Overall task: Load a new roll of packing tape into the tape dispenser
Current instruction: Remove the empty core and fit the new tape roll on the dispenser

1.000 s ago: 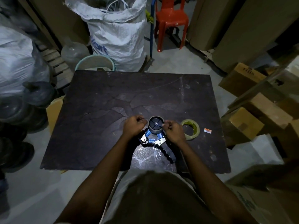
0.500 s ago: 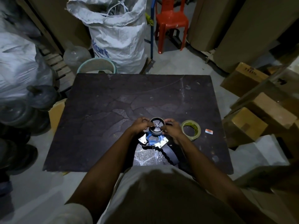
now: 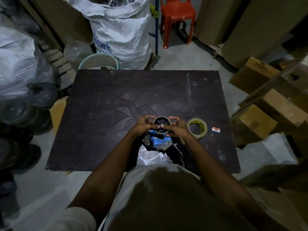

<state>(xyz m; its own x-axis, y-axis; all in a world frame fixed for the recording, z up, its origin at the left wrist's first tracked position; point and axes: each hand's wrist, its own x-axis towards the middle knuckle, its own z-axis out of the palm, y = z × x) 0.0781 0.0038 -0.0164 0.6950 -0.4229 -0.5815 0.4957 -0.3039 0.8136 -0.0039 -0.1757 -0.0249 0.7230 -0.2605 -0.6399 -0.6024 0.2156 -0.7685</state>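
Observation:
A blue and black tape dispenser (image 3: 160, 141) lies on the dark table (image 3: 116, 104) near its front edge, its black handle pointing toward me. On its round black hub (image 3: 161, 123) sits a thin brown ring, apparently an empty tape core. My left hand (image 3: 144, 125) grips the left side of that ring and my right hand (image 3: 176, 126) grips the right side, thumbs meeting over the hub's front. A roll of clear packing tape (image 3: 197, 128) lies flat on the table just right of my right hand.
A small orange and white label (image 3: 216, 129) lies right of the roll. Crinkled clear plastic (image 3: 150, 157) sits under the dispenser. Cardboard boxes (image 3: 255, 125) crowd the right, a white sack (image 3: 123, 30) and bucket (image 3: 99, 61) stand behind, plastic bags at left.
Both hands have closed in from the sides of the hub to grip the ring on it, thumbs now over its front. The dispenser has stayed roughly in place.

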